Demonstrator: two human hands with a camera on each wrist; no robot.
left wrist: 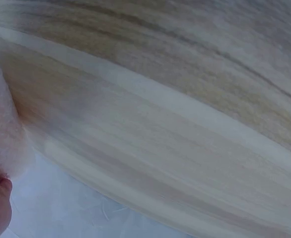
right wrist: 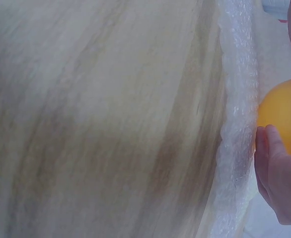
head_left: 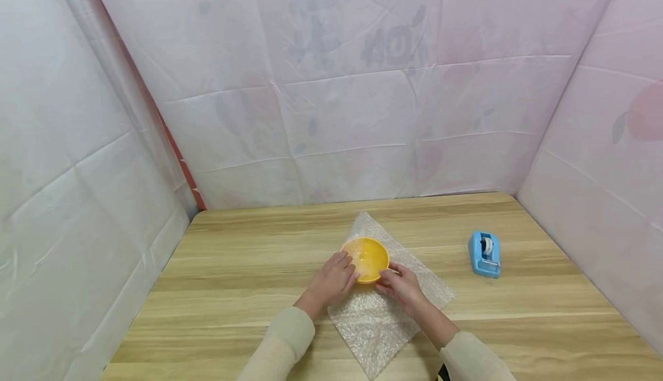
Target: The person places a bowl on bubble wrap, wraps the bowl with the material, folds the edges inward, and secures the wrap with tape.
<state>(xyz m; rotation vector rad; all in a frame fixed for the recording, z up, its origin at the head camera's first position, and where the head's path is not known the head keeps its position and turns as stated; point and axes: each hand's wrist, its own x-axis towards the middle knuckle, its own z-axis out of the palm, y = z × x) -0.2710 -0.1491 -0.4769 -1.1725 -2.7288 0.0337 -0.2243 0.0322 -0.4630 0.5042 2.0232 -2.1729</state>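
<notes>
A yellow bowl (head_left: 377, 256) sits upright on a sheet of bubble wrap (head_left: 373, 326) that lies cornerwise on the wooden table. The left corner of the sheet is folded up over the bowl's left side and partly veils its inside. My left hand (head_left: 330, 279) holds that folded part at the left rim, fingers bent over it. On the opposite side my right hand (head_left: 404, 289) grips the bowl's lower right rim, thumb near the edge and fingers along the outer wall. The right wrist view shows fingers against the bowl (right wrist: 280, 111), beside the bubble wrap (right wrist: 237, 99).
A blue tape dispenser (head_left: 484, 255) with a roll of tape stands on the right part of the wooden table (head_left: 233, 289). Pale printed sheets (head_left: 331, 110) hang as walls behind the table and along both sides.
</notes>
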